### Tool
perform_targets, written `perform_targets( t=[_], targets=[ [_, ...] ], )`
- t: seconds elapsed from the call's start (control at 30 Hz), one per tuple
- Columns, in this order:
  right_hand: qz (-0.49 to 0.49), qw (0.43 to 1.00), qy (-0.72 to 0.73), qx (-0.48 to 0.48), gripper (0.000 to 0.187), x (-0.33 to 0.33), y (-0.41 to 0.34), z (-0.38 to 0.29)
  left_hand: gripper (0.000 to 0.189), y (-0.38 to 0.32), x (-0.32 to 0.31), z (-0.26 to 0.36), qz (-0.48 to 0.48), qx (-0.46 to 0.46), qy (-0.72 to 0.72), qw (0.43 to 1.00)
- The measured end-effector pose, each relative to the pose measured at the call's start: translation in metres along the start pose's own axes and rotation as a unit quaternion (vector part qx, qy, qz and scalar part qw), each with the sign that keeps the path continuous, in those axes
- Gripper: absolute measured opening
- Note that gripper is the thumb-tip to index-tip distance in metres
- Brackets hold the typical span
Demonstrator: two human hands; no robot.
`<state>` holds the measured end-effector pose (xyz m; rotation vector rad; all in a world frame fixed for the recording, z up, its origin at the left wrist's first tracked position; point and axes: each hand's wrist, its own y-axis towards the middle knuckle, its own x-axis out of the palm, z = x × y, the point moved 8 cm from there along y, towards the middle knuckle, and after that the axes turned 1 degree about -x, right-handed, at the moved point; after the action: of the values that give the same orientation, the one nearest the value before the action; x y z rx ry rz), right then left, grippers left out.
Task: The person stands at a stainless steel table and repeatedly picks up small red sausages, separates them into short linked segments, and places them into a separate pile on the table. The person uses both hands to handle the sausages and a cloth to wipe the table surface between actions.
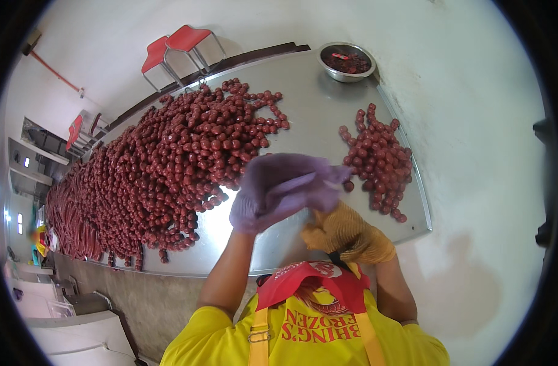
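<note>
My left hand [290, 190], in a purple knit glove with a ribbed cuff, is raised over the near part of the metal table [301, 96]. Folded purple fabric spreads about its fingers; blur hides whether this is all glove or also a separate cloth. Close below and to the right, my right hand [349, 231] wears a tan knit glove, its fingers bent near the purple fabric. Any grip is hidden. A large heap of round, dark red linked sausages [183, 151] lies left of my hands. A smaller pile of linked sausages [379, 160] lies to the right.
A steel bowl [346, 75] with dark red pieces and a red-and-white item stands at the table's far right corner. Red stools [187, 39] are beyond the far edge, by the wall. Long, thin red strands [73, 228] lie at the left end, near a distant person [42, 242].
</note>
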<state>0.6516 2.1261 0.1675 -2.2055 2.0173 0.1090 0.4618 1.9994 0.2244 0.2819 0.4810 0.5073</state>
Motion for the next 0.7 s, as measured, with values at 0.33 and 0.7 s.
perform_targets(
  t=[0.33,0.7],
  targets=[
    [-0.069,0.925,0.373,0.033,0.073,0.029,0.06,0.044,0.028,-0.138,-0.145,-0.037,0.232,-0.263,0.147,0.925],
    [-0.009,0.991,0.125,-0.055,0.055,0.012,0.039,0.077,0.034,-0.033,-0.097,-0.144,-0.01,-0.528,0.61,0.591]
  ],
)
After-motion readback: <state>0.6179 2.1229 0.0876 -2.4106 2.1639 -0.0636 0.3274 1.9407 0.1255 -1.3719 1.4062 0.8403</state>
